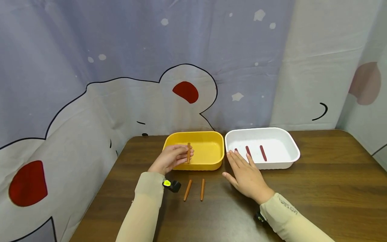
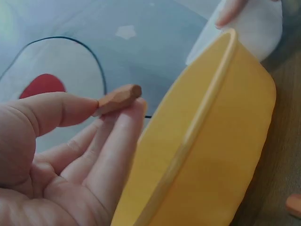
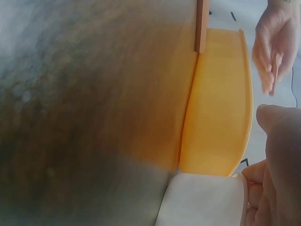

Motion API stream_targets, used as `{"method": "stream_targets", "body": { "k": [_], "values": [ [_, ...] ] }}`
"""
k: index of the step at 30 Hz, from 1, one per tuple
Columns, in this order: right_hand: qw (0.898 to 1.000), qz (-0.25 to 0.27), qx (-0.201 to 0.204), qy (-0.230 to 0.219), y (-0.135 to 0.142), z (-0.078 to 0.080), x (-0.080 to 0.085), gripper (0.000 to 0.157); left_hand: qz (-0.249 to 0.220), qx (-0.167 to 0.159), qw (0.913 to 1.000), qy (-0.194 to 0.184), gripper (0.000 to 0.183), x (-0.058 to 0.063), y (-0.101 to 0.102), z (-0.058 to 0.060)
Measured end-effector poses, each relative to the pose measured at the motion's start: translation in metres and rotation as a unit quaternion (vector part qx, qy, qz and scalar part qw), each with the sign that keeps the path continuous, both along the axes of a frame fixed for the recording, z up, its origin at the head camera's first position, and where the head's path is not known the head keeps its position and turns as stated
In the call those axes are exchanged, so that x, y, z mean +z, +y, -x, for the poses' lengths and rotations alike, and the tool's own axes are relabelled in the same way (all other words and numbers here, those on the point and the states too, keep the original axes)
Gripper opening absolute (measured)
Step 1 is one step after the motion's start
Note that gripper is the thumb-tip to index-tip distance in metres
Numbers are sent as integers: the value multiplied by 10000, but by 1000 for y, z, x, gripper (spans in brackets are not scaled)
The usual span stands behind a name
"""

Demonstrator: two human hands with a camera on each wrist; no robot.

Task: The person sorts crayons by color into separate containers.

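Note:
My left hand point(image 1: 173, 157) pinches an orange-brown crayon-like stick point(image 1: 188, 153) between thumb and fingers, over the left part of the yellow tray point(image 1: 211, 166). Up close in the left wrist view, the stick point(image 2: 121, 98) has flat faces and a blunt end, and its other end is hidden at the thumb. My right hand point(image 1: 246, 178) lies at the near left rim of the white tray point(image 1: 279, 165), its fingers extended and its thumb apart. Inside that tray are dark red sticks, one point(image 1: 263, 153) in full view and others partly hidden behind the fingers.
On the brown wooden table point(image 1: 326, 181), two more orange-brown sticks, a slanted one point(image 1: 187, 190) and a straighter one point(image 1: 202, 190), lie in front of the yellow tray. The trays stand side by side near the back edge, before a printed curtain point(image 1: 136, 107).

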State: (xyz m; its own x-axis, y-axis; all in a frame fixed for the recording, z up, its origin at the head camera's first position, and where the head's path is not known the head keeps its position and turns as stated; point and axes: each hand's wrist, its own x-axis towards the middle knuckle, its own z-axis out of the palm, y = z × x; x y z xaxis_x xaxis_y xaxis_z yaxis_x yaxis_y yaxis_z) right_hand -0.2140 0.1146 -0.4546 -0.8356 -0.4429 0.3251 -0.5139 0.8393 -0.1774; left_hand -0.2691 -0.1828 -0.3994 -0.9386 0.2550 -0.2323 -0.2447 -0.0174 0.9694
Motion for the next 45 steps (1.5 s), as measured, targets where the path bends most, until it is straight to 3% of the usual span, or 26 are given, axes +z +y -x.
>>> {"method": "stream_targets", "body": {
  "k": [6, 19, 26, 37, 45],
  "values": [
    [10000, 8, 25, 39, 0, 0, 0, 73, -5, 202, 9998, 9, 36, -4, 21, 16],
    [10000, -58, -15, 48, 1, 0, 1, 72, 923, 314, 9952, 27, 28, -18, 66, 40],
    [10000, 28, -18, 89, 1, -1, 1, 71, 1687, 177, 9853, 188, 22, -25, 80, 46],
    [9999, -39, 10, 133, 1, -2, 1, 72, 2551, 335, 9661, -211, 15, -38, 88, 56],
    [9999, -50, -7, 90, 1, -1, 0, 73, 2966, 308, 9543, -165, 15, -40, 90, 59]
  ]
}}
